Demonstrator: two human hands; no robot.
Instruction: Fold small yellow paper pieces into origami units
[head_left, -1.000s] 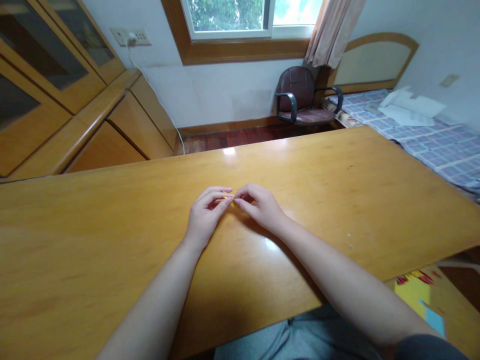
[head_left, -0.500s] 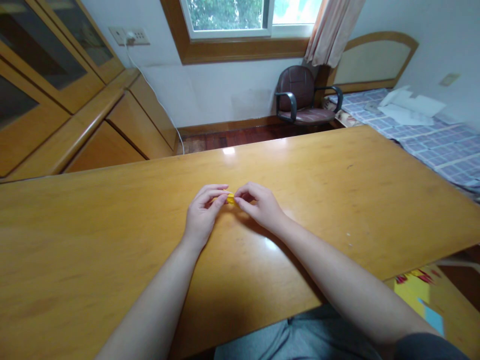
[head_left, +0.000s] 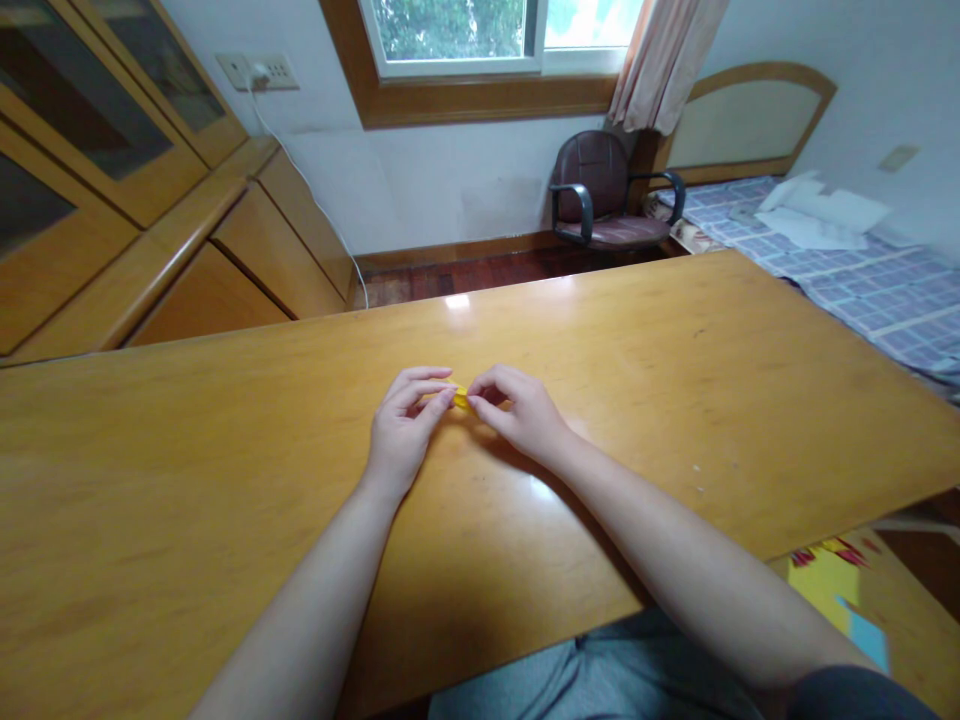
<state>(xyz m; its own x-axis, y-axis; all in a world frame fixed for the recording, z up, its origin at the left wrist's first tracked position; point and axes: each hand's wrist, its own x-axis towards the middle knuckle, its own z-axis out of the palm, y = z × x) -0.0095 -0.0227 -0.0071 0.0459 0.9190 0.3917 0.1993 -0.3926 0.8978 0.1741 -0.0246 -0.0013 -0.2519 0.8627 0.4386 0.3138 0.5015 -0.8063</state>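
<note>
Between my two hands is a small yellow piece [head_left: 460, 398] that looks like folded paper; most of it is hidden by my fingers. My left hand [head_left: 406, 418] pinches its left end between thumb and fingertips, with one finger stretched out beyond. At the right end, the thumb and index finger of my right hand [head_left: 519, 408] are closed on the same piece. Both hands are just over the wooden table [head_left: 247, 450], near its middle.
Beyond the table's far edge stands a brown office chair [head_left: 596, 190]. A bed [head_left: 847, 250] with a checked cover is at the right. Below the table's right edge lie coloured sheets [head_left: 825, 590]. Wooden cabinets [head_left: 172, 240] line the left wall, beside a white cable [head_left: 311, 190].
My fingers have shifted very slightly on the yellow piece, which is a little tilted and thinner in view now. Otherwise nothing has moved.
</note>
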